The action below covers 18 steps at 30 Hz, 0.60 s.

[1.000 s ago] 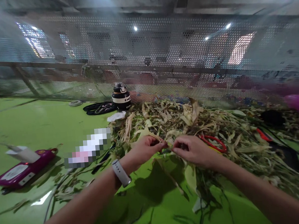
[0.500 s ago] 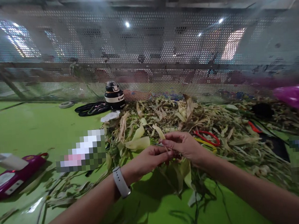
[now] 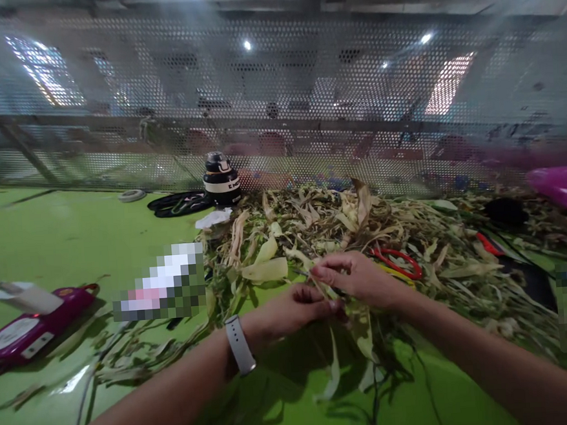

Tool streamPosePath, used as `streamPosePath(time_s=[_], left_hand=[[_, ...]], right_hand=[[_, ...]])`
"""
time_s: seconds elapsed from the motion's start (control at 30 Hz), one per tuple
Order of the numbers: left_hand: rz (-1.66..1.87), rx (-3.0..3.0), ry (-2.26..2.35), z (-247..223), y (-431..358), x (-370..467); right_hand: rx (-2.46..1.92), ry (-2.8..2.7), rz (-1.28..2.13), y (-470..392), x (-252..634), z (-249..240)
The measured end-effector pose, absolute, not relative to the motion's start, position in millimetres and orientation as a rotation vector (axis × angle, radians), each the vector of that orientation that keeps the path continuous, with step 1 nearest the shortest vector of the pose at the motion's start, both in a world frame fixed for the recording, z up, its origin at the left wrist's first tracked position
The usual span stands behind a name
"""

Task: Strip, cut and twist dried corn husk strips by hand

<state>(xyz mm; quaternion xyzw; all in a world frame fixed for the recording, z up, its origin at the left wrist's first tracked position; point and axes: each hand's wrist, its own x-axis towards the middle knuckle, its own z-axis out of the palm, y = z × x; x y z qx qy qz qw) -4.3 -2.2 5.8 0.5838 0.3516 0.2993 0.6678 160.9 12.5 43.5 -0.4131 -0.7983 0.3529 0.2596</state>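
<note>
My left hand [image 3: 297, 310], with a white watch band on the wrist, is closed on part of a plant piece near the middle of the view. Just to its right, my right hand [image 3: 353, 277] pinches the pale upper part of the same leafy plant piece [image 3: 364, 333], whose leaves hang below both hands. The fingertips of the two hands are close together and partly hide what they grip. Behind them lies a heap of dry plant material [image 3: 307, 214]. Red-handled scissors [image 3: 401, 264] rest in the heap beside my right hand.
A black bottle [image 3: 222, 181] and a black coiled item [image 3: 179, 204] stand toward the back. On the left of the green table [image 3: 71, 227] lie a purple power strip [image 3: 34, 330] and a roll of tape [image 3: 131, 195]. A pink bag [image 3: 563, 186] is at the far right.
My hands have spread slightly apart at the fingers, and the hanging leaves have shifted. The whole view has moved a little, so the table items appear further right.
</note>
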Motion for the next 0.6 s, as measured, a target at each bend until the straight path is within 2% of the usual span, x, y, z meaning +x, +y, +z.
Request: streamPosePath(time_s=[0.07,0.23,0.4,0.6], left_hand=[[0.668,1.290,0.813,4.7,1.9,-6.2],[0.677,1.269,0.789,8.8,7.3,-11.0],[0.630,1.254,0.818,12.5,6.1,-11.4],[0.818,0.964,0.738,7.3,8.7,-6.6]], right_hand=[[-1.177,-2.356,0.833,17.3,171.4,53.0],[-1.059,-2.470,0.873,26.9,184.6,60.2],[-1.067,-2.455,0.496,28.4,180.2,55.8],[-1.049,-2.219,-0.039,19.2,180.8,62.1]])
